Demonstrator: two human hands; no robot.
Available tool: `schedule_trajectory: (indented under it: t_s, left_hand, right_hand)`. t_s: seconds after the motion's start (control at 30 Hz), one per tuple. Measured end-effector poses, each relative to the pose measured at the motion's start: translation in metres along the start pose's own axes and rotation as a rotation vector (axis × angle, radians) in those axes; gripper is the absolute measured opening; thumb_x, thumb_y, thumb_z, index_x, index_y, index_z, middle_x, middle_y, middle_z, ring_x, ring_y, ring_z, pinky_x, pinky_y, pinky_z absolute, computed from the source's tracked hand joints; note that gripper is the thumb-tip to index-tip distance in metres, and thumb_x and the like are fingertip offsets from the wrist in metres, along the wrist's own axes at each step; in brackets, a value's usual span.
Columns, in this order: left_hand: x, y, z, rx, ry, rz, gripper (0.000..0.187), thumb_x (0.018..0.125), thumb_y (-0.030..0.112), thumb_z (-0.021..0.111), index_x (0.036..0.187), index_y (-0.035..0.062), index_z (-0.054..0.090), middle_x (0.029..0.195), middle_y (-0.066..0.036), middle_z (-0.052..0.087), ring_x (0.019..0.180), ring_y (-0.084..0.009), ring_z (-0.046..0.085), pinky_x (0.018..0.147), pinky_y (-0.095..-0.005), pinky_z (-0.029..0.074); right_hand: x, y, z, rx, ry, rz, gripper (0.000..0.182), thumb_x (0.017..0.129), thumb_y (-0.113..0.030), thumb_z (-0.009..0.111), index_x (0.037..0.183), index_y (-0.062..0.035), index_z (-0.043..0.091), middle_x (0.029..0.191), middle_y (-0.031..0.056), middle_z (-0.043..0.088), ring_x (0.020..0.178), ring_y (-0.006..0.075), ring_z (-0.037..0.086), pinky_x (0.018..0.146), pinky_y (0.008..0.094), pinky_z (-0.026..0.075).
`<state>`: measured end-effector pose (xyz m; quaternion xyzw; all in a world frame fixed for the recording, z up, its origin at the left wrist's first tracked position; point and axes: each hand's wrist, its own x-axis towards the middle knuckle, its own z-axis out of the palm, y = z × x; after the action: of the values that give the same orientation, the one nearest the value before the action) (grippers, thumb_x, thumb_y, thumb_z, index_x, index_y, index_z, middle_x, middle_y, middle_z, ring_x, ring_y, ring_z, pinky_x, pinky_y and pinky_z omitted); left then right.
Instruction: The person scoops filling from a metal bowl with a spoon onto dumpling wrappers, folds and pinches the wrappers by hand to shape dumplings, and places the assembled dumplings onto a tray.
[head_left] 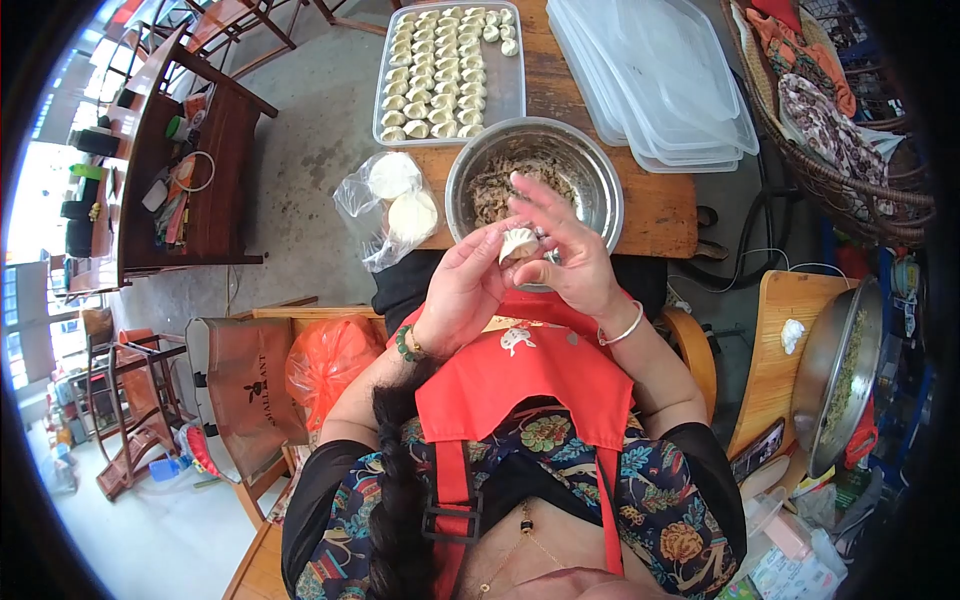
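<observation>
1. Left hand [468, 272] grips a dumpling [518, 243] before the steel bowl [600, 192], 12 o'clock.
2. Right hand [578, 258], fingers spread beside it, partly hides the bowl.
3. Tray [506, 95], 11 o'clock; wrapper bag [360, 212], 10; plastic stack [655, 75], 1.

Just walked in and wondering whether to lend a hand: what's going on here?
A person in a red apron has one pleated dumpling at the near side of a metal bowl. The left hand grips it; the right hand is beside it, fingers spread, and whether it touches is hard to tell. The bowl holds brownish filling. Beyond it, rows of dumplings fill much of a clear tray. Round white wrappers lie in a clear bag left of the bowl.
</observation>
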<state>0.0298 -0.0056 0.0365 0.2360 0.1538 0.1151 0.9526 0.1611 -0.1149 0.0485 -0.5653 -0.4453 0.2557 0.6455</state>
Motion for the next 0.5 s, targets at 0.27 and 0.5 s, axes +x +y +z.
schedule_trajectory:
  t_s: [0.27,0.5]
  left_hand:
    - [0.005,-0.008,-0.007,0.069,-0.063,0.098,0.039,0.103,0.015,0.049,0.137,-0.0026,0.045,0.127,-0.013,0.059,0.121,-0.0247,0.057,0.105,-0.0355,0.044]
    - [0.009,-0.01,-0.021,0.082,-0.094,0.123,0.039,0.101,0.008,0.051,0.137,-0.0029,0.045,0.129,-0.011,0.058,0.121,-0.0201,0.056,0.104,-0.0337,0.045]
  right_hand:
    - [-0.003,0.004,0.002,-0.163,0.029,-0.043,0.042,0.08,0.007,0.066,0.12,-0.0051,0.065,0.13,0.0141,0.06,0.11,0.0208,0.064,0.079,0.028,0.055]
    - [0.0,0.008,0.015,-0.304,0.12,-0.077,0.036,0.078,0.008,0.064,0.111,-0.0044,0.067,0.126,0.0138,0.062,0.098,0.0221,0.067,0.078,0.0295,0.056]
